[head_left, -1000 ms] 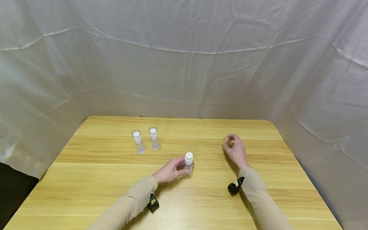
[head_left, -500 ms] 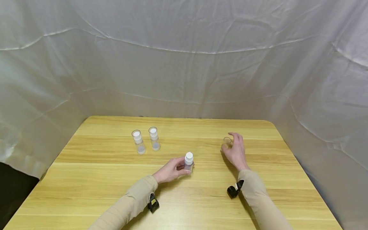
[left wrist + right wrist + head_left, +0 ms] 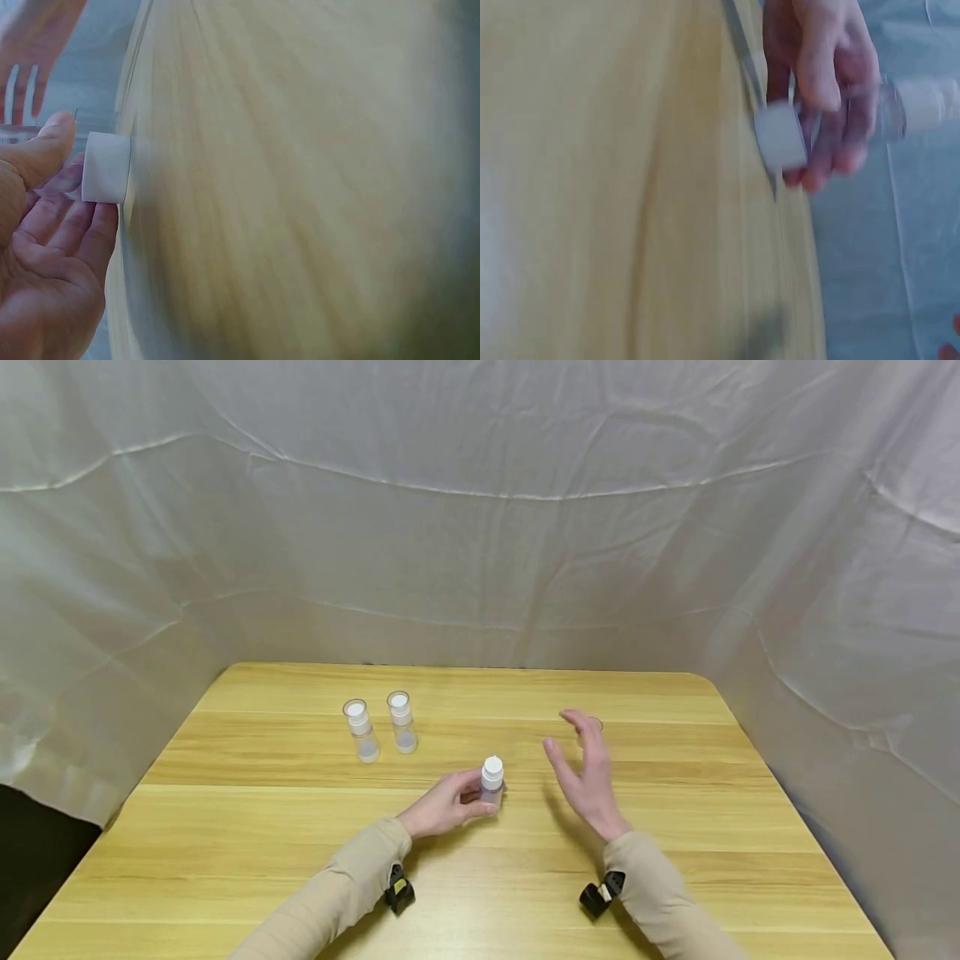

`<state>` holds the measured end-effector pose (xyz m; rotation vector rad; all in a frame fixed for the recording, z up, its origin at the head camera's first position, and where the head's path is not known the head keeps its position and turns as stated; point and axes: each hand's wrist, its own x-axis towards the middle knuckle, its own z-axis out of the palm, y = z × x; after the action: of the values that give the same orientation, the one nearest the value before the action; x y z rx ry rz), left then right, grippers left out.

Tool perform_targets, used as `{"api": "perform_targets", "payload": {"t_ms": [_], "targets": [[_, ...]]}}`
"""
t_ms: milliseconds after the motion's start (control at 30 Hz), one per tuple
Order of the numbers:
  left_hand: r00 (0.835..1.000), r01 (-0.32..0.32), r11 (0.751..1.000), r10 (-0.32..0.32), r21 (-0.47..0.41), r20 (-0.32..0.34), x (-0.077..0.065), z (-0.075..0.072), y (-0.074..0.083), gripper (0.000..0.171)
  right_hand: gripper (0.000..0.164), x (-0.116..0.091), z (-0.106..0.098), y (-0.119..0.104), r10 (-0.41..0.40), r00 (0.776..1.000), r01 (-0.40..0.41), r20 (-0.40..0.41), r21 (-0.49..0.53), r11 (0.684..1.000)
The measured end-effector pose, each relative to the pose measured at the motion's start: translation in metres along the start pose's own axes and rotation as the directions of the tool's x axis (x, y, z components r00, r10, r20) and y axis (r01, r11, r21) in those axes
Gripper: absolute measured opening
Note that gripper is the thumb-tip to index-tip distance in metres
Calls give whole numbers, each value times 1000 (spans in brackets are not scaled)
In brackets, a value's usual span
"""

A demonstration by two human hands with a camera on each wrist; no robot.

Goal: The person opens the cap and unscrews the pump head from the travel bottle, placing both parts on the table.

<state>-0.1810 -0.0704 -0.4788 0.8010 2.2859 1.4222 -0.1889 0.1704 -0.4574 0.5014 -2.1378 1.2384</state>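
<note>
My left hand (image 3: 447, 805) holds a small clear bottle with a white pump top (image 3: 492, 772) upright near the middle of the table. In the left wrist view the left hand (image 3: 52, 255) has its thumb and fingers around the bottle, whose white base (image 3: 106, 168) shows. The right wrist view shows the white pump end (image 3: 924, 103) without a cover. My right hand (image 3: 590, 781) is raised to the right of the bottle, fingers spread, holding nothing. Behind its fingers, the rim of a clear cap (image 3: 596, 722) shows on the table, mostly hidden.
Two similar bottles stand at the left rear, a nearer bottle (image 3: 362, 731) and a farther bottle (image 3: 402, 722), each with a clear cap over its white top. The wooden table (image 3: 262, 827) ends at a rear edge before a grey-white curtain (image 3: 480, 527).
The right hand has let go of the clear cap, leaving it on the table, and moved left towards the bottle. The left hand and its bottle have stayed in place.
</note>
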Motion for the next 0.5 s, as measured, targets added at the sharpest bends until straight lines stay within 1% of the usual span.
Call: {"api": "perform_targets", "payload": {"t_ms": [133, 300, 433, 500], "targets": [[1000, -3, 1000, 3, 3, -1, 0, 0, 0, 48, 42, -7, 6, -15, -29, 996, 24, 82, 62, 998], [1000, -27, 1000, 26, 7, 3, 0, -1, 0, 49, 44, -13, 12, -27, -78, 982, 66, 170, 72, 995], [999, -37, 999, 37, 9, 7, 0, -1, 0, 50, 48, -16, 15, -30, -119, 968, 104, 220, 82, 991], [999, -36, 999, 36, 10, 7, 0, -1, 0, 50, 50, -17, 15, -31, -124, 961, 106, 247, 87, 991]]}}
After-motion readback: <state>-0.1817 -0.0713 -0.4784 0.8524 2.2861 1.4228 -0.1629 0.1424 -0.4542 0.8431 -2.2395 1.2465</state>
